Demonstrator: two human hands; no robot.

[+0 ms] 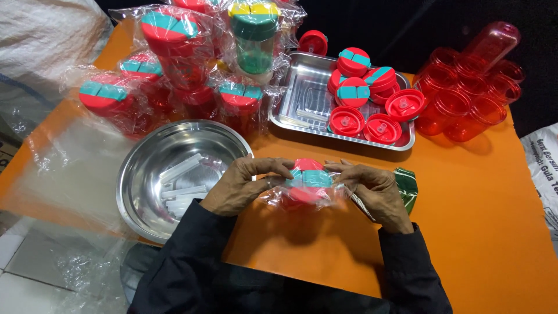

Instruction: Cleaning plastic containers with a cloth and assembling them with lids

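We look down at an orange table [482, 221]. Our left hand [244, 186] and right hand [375, 189] meet at the centre, both gripping a red jar [305, 183] with a teal lid, wrapped in a clear plastic bag [279, 200]. The fingers of each hand curl over the jar's top from either side, pinching the plastic. The jar sits just above the table, near its front edge, tilted toward us.

Just left of our left hand is a steel bowl [139, 174] holding white plastic strips [183, 168]. Beside our right hand, partly hidden behind it, lies a green packet [408, 186].

Behind the bowl stand wrapped jars [168, 35], red with teal lids, one of them green with a yellow top [254, 35]. Behind our hands, a steel tray [302, 87] holds loose red lids [366, 96], some with teal flaps. To the tray's right is a cluster of empty red jars [471, 99] without lids. Loose clear plastic sheeting [64, 174] covers the table's left side.
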